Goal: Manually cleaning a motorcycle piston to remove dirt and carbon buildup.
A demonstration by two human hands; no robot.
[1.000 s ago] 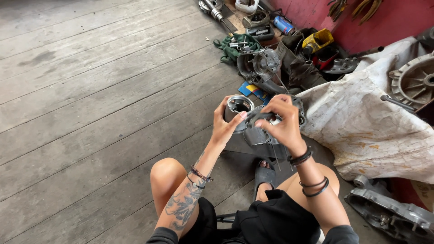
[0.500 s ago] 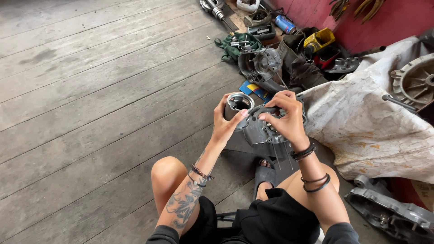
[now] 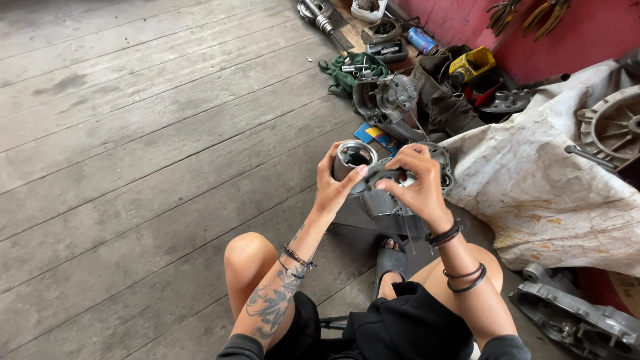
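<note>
My left hand (image 3: 333, 189) grips a hollow metal piston (image 3: 353, 159), its open end facing up toward me. My right hand (image 3: 417, 189) pinches a dark ring-shaped part (image 3: 387, 175) right beside the piston's rim, touching or nearly touching it. Both hands are raised in front of my knees. Under the hands, on the wooden floor, lies a grey engine casing (image 3: 390, 203), partly hidden by my fingers.
A second engine case (image 3: 390, 103) and a green rag (image 3: 350, 70) with tools lie ahead. Cans, a yellow container (image 3: 472, 63) and parts crowd the red wall. A stained white cloth (image 3: 547, 193) with a wheel hub (image 3: 610, 130) sits right; a casing (image 3: 580, 323) lies bottom right.
My hands have drawn a little closer together. The right hand has brought the dark ring up against the piston, which stays in my left hand.
</note>
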